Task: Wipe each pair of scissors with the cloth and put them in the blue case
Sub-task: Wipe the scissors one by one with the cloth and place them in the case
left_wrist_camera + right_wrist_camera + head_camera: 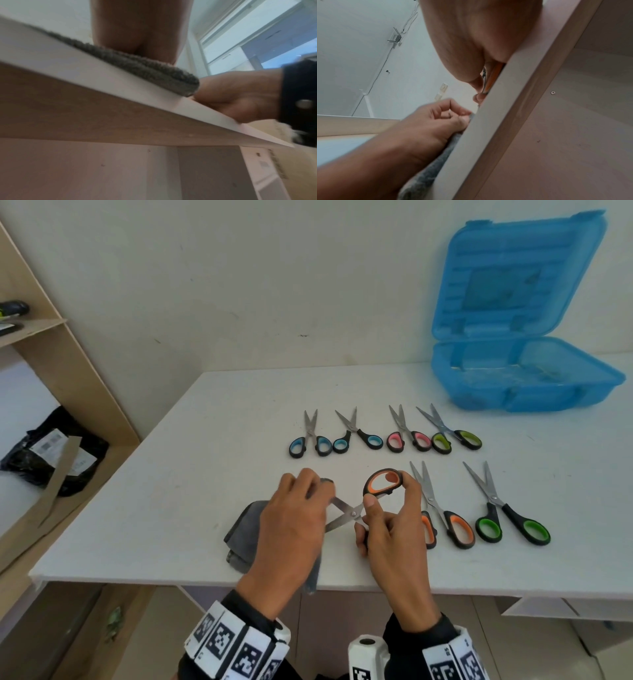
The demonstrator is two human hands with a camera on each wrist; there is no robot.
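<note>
My right hand (387, 518) grips a pair of orange-handled scissors (382, 482) with the blades spread, just above the table near its front edge. My left hand (301, 501) pinches a grey cloth (245, 529) round one blade; the blade tips are hidden under its fingers. The rest of the cloth lies on the table and hangs over the front edge (137, 66). The orange handle (493, 78) peeks out beside my right palm in the right wrist view. The blue case (527, 378) stands at the back right, its lid raised.
Several scissors lie in two rows on the white table (205, 457): two blue pairs (310, 440), a pink pair (407, 436) and a yellow-green pair (454, 436) behind, an orange pair (445, 518) and a green pair (510, 515) to my right. A wooden shelf (44, 344) stands left.
</note>
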